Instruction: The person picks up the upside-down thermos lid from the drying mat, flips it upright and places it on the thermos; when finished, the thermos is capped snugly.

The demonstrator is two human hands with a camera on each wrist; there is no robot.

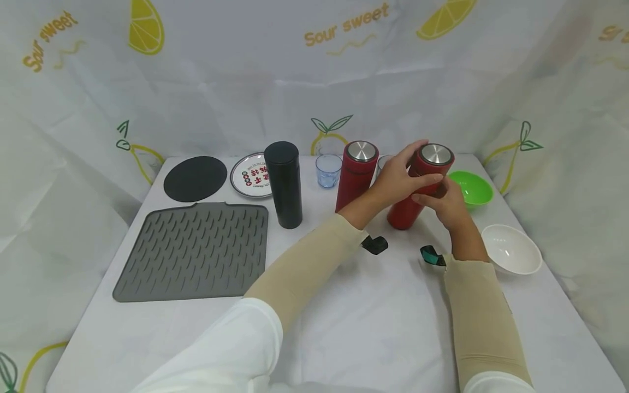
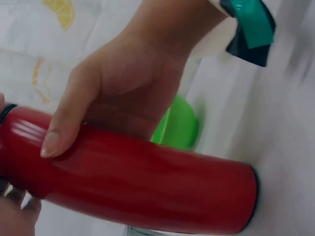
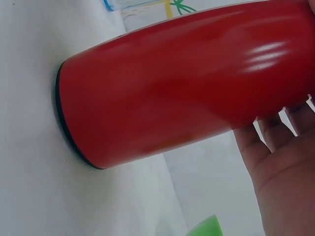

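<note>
Both hands are on the right-hand red thermos flask (image 1: 405,212), which has a silver-topped lid. My left hand (image 1: 395,176) grips it near the top, its thumb across the front just below the lid. Lower on the right side, my right hand (image 1: 446,206) holds the body, and its thumb lies along the red wall in the left wrist view. The flask's dark-rimmed base is at the white tabletop in the right wrist view. A second red thermos flask (image 1: 357,172) stands just left, partly hidden by my left forearm.
Farther left are a black flask (image 1: 284,185), a round printed tray (image 1: 245,183), a black disc (image 1: 195,179) and a grey ridged mat (image 1: 196,256). A blue-tinted glass (image 1: 327,173) stands behind. A green bowl (image 1: 474,188) and a white bowl (image 1: 513,251) sit at the right.
</note>
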